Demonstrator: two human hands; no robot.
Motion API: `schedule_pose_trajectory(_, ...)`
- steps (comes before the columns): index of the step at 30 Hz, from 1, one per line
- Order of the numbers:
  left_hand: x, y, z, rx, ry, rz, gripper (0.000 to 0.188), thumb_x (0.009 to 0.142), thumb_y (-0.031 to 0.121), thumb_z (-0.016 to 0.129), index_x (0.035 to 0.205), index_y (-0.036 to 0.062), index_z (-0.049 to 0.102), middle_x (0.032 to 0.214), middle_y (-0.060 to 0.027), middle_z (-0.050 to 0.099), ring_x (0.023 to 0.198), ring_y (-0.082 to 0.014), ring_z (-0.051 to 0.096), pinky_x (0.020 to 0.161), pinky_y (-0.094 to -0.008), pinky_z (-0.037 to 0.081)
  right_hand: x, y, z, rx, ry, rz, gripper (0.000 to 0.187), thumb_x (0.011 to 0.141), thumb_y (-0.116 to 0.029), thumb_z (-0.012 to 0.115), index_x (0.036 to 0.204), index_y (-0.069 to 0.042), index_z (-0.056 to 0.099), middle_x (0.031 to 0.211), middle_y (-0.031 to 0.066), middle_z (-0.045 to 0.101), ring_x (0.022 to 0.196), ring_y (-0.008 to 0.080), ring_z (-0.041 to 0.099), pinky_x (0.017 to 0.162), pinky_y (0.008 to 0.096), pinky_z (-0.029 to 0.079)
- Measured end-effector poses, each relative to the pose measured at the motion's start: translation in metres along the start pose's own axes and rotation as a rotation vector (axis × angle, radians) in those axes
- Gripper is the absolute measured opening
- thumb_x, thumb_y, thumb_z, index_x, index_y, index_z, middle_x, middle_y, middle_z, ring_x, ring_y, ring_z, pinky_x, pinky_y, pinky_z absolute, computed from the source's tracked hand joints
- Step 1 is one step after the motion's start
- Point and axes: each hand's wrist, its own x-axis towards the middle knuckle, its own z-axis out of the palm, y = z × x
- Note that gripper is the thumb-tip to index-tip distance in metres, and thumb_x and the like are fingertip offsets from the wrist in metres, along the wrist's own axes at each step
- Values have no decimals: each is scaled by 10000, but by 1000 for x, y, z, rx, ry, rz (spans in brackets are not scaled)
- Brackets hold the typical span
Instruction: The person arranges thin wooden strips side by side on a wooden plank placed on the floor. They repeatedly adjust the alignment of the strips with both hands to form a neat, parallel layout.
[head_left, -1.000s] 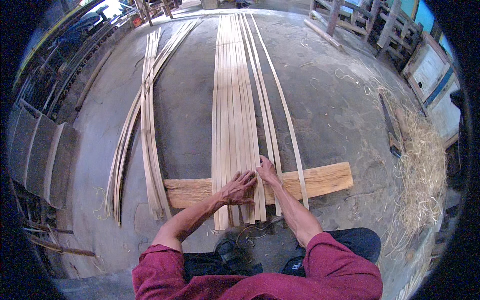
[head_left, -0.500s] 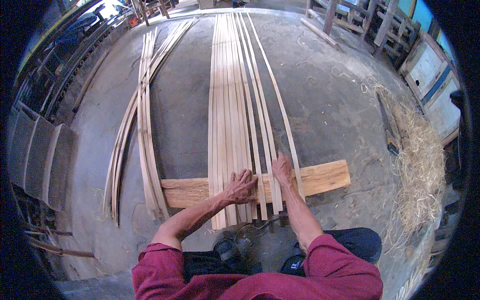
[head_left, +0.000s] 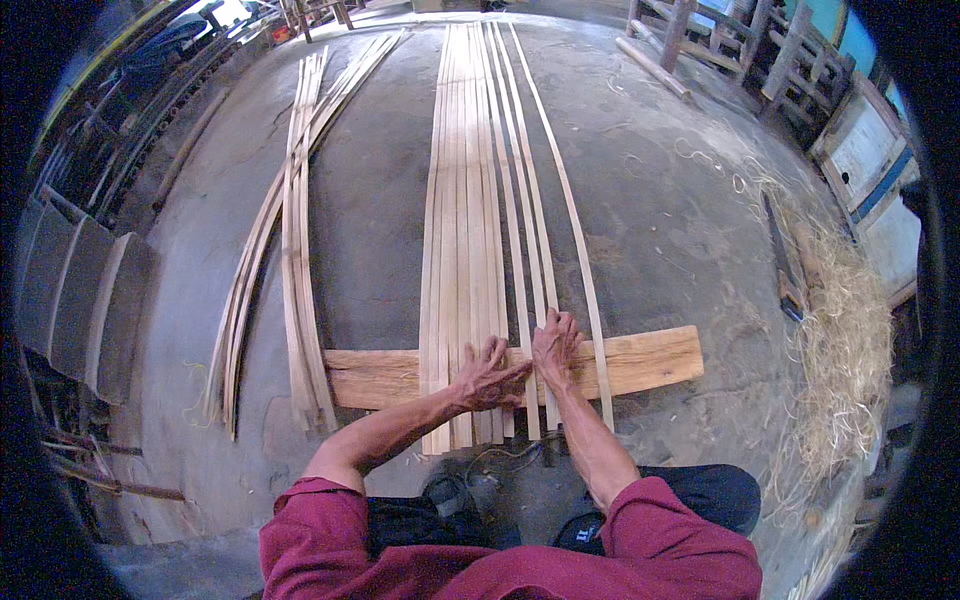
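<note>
Long, pale bamboo-like strips (head_left: 460, 210) lie side by side on the floor, their near ends crossing a flat wooden board (head_left: 655, 357). My left hand (head_left: 488, 378) rests on the right side of this row, its fingers spread. Just to its right, my right hand (head_left: 557, 345) is closed, fingers curled over a narrow strip (head_left: 540, 225) slightly apart from the row. The fingertips are partly hidden, so how many strips they grip is unclear. Another single strip (head_left: 572, 205) runs farther right, touched by neither hand.
Two crossing bundles of strips (head_left: 296, 240) lie at the left. A heap of thin shavings (head_left: 845, 350) spreads at the right beside a handsaw (head_left: 785, 265). Grey blocks (head_left: 115, 310) stand at the left edge, and a wooden frame (head_left: 730, 45) stands at the far right.
My right hand has moved slightly left and nearer, toward my left hand. The left hand's fingers have spread and reach a little farther right. The whole view has shifted slightly.
</note>
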Motion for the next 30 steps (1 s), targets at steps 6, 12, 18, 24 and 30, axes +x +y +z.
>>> schedule_pose_trajectory(6,3,0,8,58,50,36,689,710,632,431,1287,274,311,1287,-263,222,1189,-442,214,787,-659,268,13,4,-7,-88,-181,-69,300,644,-131,557,911,-4,504,904,149,475,921,280,443,778,436,338)
schedule_pose_trajectory(12,6,1,13,32,33,-10,641,722,594,453,1245,234,366,1272,-265,238,1176,-446,229,776,-658,278,19,5,-5,796,-278,174,375,707,-49,512,1069,27,451,750,137,565,596,186,560,491,327,449)
schedule_pose_trajectory(18,4,-1,12,-7,45,4,614,732,566,463,1224,208,384,1262,-265,246,1174,-440,226,772,-657,277,9,18,6,908,-420,285,550,773,-11,448,1294,-55,277,590,88,545,402,123,509,337,249,411)
schedule_pose_trajectory(24,3,1,11,-9,142,16,624,734,546,475,1217,162,381,1253,-242,262,1188,-418,223,801,-653,263,8,18,2,606,-429,140,570,748,-97,509,1272,-14,302,625,161,561,472,232,550,429,316,456)
schedule_pose_trajectory(30,4,5,5,-63,43,29,661,742,488,500,1207,46,342,1279,-223,251,1225,-374,200,892,-628,206,4,11,1,229,-265,-135,448,686,-167,567,1068,28,436,786,245,566,757,377,565,673,442,452)
